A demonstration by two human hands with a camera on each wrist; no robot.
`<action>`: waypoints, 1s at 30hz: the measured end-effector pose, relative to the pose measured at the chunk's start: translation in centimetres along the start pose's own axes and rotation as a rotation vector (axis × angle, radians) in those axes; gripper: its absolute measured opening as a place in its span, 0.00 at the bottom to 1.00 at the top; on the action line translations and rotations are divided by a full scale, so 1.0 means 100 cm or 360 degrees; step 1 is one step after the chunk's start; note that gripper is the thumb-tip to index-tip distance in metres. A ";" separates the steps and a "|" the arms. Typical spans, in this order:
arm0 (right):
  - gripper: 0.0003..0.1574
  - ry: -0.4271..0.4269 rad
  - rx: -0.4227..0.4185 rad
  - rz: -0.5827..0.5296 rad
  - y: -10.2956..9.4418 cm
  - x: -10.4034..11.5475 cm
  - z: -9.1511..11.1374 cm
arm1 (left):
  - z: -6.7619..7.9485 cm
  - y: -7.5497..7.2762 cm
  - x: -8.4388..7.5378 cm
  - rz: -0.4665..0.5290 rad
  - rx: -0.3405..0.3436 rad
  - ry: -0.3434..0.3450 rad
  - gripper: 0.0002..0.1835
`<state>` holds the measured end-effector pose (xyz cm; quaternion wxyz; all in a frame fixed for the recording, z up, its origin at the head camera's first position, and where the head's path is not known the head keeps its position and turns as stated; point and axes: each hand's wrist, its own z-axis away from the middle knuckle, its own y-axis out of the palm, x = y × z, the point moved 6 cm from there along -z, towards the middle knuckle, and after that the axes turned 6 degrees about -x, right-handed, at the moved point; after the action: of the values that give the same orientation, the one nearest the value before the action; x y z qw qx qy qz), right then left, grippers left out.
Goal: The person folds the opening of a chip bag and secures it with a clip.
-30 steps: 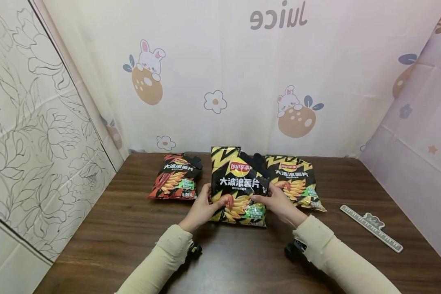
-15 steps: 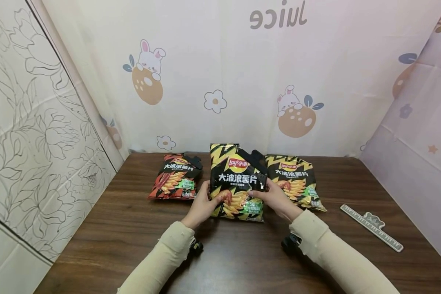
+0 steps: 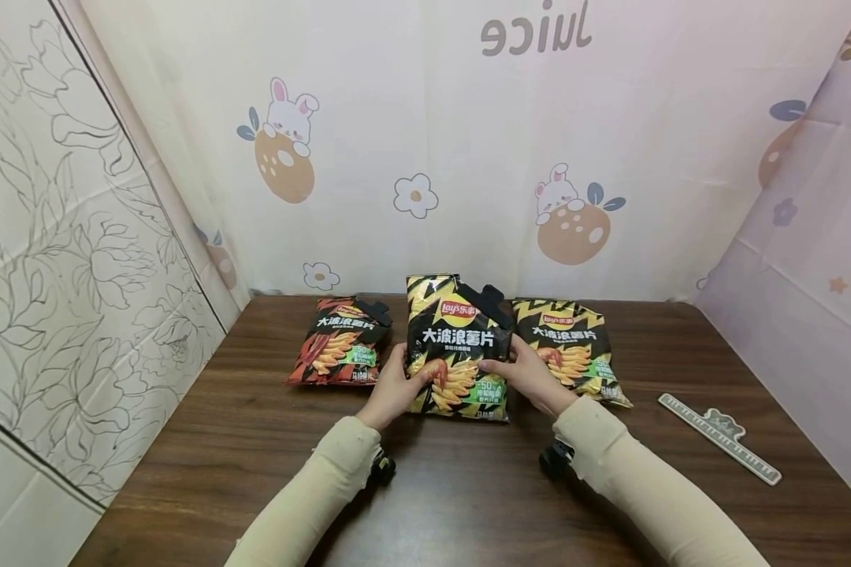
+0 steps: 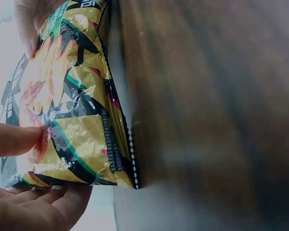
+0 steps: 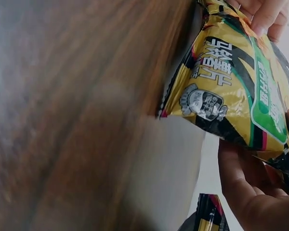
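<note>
Both hands hold a yellow-and-black bag of potato chips point(image 3: 457, 358) by its sides, front facing me. My left hand point(image 3: 392, 390) grips the left side, thumb on the front and fingers behind, as the left wrist view of the bag point(image 4: 82, 139) shows. On the opposite side my right hand point(image 3: 535, 383) grips likewise, its thumb pressed on the front and most of its fingers hidden behind. A black bag clip point(image 3: 485, 303) sits slantwise across the bag's top right corner. The bottom edge is close over the wooden table point(image 3: 440, 488).
To the left lies a red-and-black chip bag point(image 3: 336, 346) with a black clip point(image 3: 374, 311) on its top right corner. Another yellow chip bag point(image 3: 570, 346) lies at the right, its left edge partly covered. A long white clip point(image 3: 719, 437) lies farther right. A curtain point(image 3: 369, 157) hangs behind.
Both hands have moved the held chip bag slightly back, away from me, and its clipped top corner has shifted a little left. The other bags and the white clip stay put.
</note>
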<state>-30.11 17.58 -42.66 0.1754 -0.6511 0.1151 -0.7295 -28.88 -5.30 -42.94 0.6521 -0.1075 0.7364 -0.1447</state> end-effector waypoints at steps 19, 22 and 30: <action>0.53 0.0029 -0.0017 0.0104 0.002 -0.003 -0.017 | -0.013 -0.001 0.007 -0.0064 0.0001 -0.0126 0.31; 0.49 0.0057 -0.0028 0.0079 0.002 -0.004 -0.019 | -0.014 -0.002 0.007 -0.0092 -0.0015 -0.0137 0.33; 0.46 0.0100 -0.0033 -0.0015 0.004 -0.003 -0.023 | -0.016 -0.004 0.009 -0.0191 -0.0062 -0.0179 0.35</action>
<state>-32.30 17.22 -43.37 0.1615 -0.6301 0.1251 -0.7492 -30.55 -5.85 -43.45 0.6805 -0.1719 0.6934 -0.1629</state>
